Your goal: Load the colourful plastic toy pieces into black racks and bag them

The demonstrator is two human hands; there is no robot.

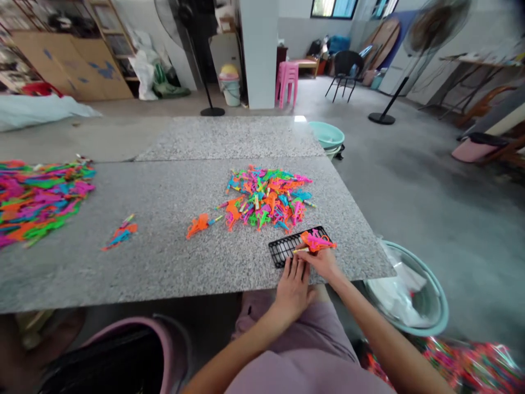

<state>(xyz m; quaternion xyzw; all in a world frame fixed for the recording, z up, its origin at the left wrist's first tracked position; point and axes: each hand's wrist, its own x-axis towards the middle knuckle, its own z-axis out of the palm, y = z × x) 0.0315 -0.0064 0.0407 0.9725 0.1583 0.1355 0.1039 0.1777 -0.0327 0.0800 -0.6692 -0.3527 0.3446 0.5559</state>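
A black plastic grid tray [283, 250] lies near the front edge of the speckled stone table [156, 219]. My right hand [323, 262] is closed around a small bunch of pink and orange plastic toy pieces [315, 241] over the tray's right part. A pale yellow stick-like end points left from that bunch. My left hand [293, 287] is at the tray's front edge, fingers stretched forward and close to my right fingertips. Just beyond the tray is a heap of bright plastic pieces [268, 200] in pink, orange, green and blue. Their exact kind is too small to tell.
A larger colourful heap [41, 197] covers the table's left end. Two small clusters, one orange [200, 224] and one orange-blue [121, 235], lie between. A pale green basin [438, 306] with plastic bags stands right, a pink tub [158, 328] below left.
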